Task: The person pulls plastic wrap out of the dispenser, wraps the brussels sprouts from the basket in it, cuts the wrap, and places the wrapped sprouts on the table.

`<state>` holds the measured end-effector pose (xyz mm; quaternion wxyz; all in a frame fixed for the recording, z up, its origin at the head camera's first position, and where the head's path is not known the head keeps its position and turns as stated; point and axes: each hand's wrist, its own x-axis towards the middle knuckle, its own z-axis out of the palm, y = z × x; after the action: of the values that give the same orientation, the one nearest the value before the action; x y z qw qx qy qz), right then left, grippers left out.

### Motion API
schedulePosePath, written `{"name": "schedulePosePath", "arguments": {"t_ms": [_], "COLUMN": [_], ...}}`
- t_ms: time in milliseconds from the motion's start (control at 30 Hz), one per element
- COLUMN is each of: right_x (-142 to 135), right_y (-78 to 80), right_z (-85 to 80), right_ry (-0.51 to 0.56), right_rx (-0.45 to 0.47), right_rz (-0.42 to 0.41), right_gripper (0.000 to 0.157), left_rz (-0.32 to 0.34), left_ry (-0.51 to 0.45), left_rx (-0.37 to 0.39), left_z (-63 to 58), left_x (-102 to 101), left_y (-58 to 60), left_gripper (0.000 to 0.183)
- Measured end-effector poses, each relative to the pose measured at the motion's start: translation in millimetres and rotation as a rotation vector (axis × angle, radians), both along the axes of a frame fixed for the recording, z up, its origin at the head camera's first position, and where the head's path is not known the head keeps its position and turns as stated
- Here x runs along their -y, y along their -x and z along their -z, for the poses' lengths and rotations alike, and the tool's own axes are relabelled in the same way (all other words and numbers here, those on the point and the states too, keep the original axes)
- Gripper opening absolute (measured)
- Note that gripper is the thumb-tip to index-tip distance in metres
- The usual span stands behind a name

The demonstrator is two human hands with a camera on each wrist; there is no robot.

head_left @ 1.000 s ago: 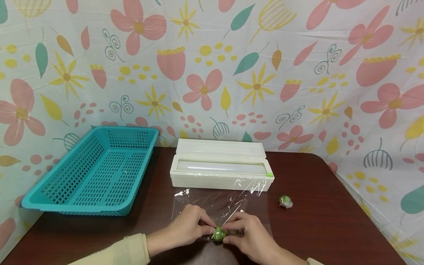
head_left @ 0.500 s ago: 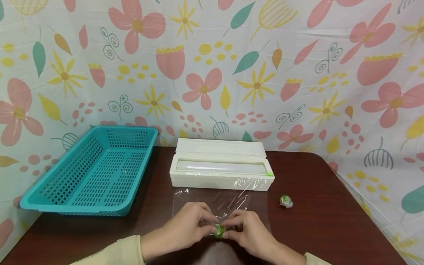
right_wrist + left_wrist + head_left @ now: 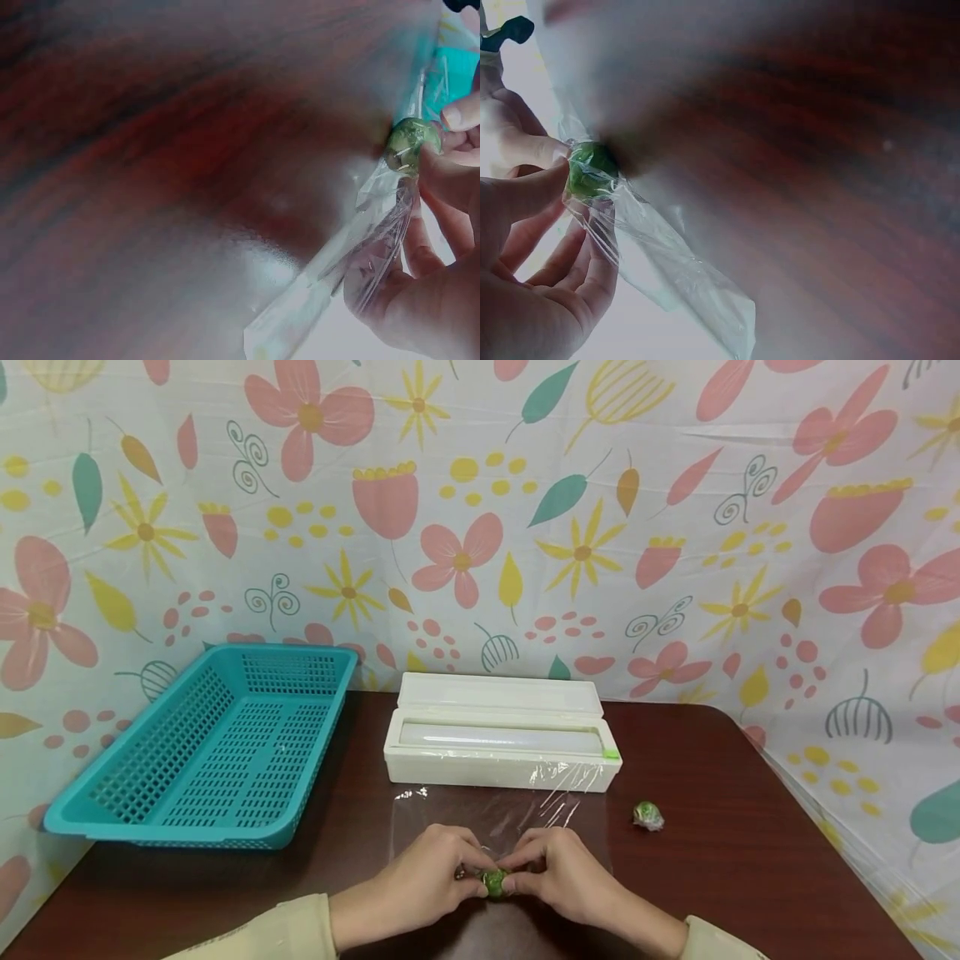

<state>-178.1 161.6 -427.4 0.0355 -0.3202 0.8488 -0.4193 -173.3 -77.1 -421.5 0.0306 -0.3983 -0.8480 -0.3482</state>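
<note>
A small round green ball (image 3: 494, 883), perhaps a piece of produce, is wrapped in clear cling film. My left hand (image 3: 427, 875) pinches its left side with thumb and fingers. From the right, my right hand (image 3: 566, 875) pinches the same ball, the fingertips of both hands nearly meeting over it. Loose cling film (image 3: 690, 277) trails from the ball in the left wrist view. In the right wrist view, more film stretches over the fingers beside the ball (image 3: 409, 146). A flat sheet of film (image 3: 431, 812) lies beyond the hands, reaching toward a white dispenser box (image 3: 495, 770).
The box's lid (image 3: 498, 693) is raised, showing a film roll (image 3: 495, 739) inside. A second green ball (image 3: 647, 815), wrapped in film, sits on the dark wooden table (image 3: 750, 877) at right. At left stands a teal plastic basket (image 3: 176, 837). A floral curtain (image 3: 480, 468) hangs behind.
Both hands have drawn closer together over the green ball, the right hand shifting left. Film ahead of the ball, earlier seen rising in a bright fold, is now gathered down near the fingertips.
</note>
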Motion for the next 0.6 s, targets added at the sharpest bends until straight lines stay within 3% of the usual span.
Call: {"name": "schedulePosePath", "arguments": {"t_ms": [400, 600], "right_x": [-4.3, -3.7], "right_y": [7.7, 11.3], "right_z": [2.4, 2.4], "right_ry": [0.026, 0.009], "right_rx": [0.1, 0.066], "right_rz": [-0.054, -0.058], "right_gripper": [0.014, 0.014], "left_rz": [-0.024, -0.03], "left_ry": [0.035, 0.0], "left_rx": [0.056, 0.084], "left_z": [2.8, 3.8], "left_x": [-1.4, -0.8], "left_y": [6.4, 10.6], "left_gripper": [0.022, 0.018]}}
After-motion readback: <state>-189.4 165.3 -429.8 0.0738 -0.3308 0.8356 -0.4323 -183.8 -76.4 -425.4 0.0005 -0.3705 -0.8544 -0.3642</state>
